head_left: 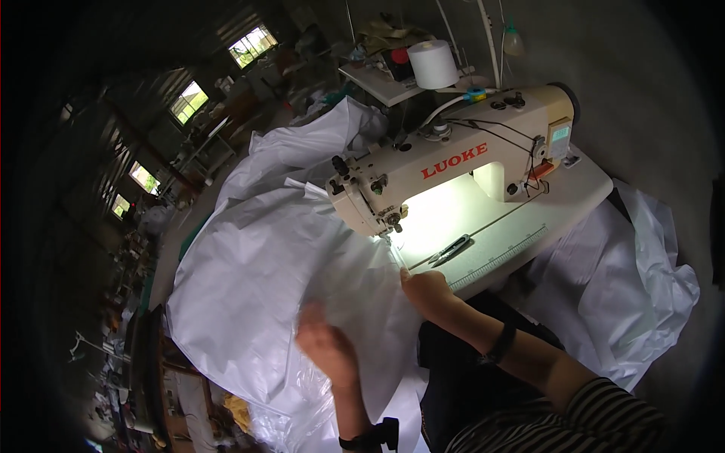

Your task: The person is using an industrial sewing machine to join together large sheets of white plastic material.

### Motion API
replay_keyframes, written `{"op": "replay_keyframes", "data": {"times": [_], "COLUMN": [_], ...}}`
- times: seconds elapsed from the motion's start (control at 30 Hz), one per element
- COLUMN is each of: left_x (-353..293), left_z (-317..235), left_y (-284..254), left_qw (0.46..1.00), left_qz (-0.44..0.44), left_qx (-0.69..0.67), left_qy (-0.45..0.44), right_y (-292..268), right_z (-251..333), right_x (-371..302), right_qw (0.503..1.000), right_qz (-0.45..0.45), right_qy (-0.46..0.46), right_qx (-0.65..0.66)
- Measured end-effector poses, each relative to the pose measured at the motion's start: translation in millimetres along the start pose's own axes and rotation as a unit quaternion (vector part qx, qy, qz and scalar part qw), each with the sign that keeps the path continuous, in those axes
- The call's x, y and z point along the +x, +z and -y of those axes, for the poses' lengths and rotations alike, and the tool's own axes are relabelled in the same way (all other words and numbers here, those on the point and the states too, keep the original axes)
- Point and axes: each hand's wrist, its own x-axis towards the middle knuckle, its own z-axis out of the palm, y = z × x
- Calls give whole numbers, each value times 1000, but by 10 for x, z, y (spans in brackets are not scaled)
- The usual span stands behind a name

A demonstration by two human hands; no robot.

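Note:
A large white plastic-like sheet [249, 279] is spread in folds over the left of the table and hangs toward my lap. Its edge runs under the needle area of a white sewing machine [453, 155], whose lamp lights the bed. My right hand [429, 293] is closed on that edge, at the front of the bed just short of the needle. Over the sheet, farther left, is my left hand [326, 343], smeared by motion, so its fingers are unclear. Thread snips [451, 250] lie on the bed beyond my right hand.
A ruler scale [498, 259] runs along the front of the table [574, 195]. A white thread cone [433, 64] stands behind the machine. More white sheeting [619, 279] is heaped at the right. Cluttered workshop and lit windows [189, 102] fill the far left.

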Motion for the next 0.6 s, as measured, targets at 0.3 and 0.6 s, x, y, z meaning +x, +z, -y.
{"op": "replay_keyframes", "data": {"times": [0.3,0.6], "left_x": [46,-41], "left_z": [-365,-354], "left_y": [997,1067], "left_qw": [958,964], "left_qz": [244,227], "left_qx": [-116,-89], "left_qy": [95,108], "right_y": [15,-210], "right_z": [-136,-892], "right_x": [85,596], "right_qw": [995,903], "right_qz": [-46,-180], "right_qy": [-45,20], "right_qx": [72,390]}}
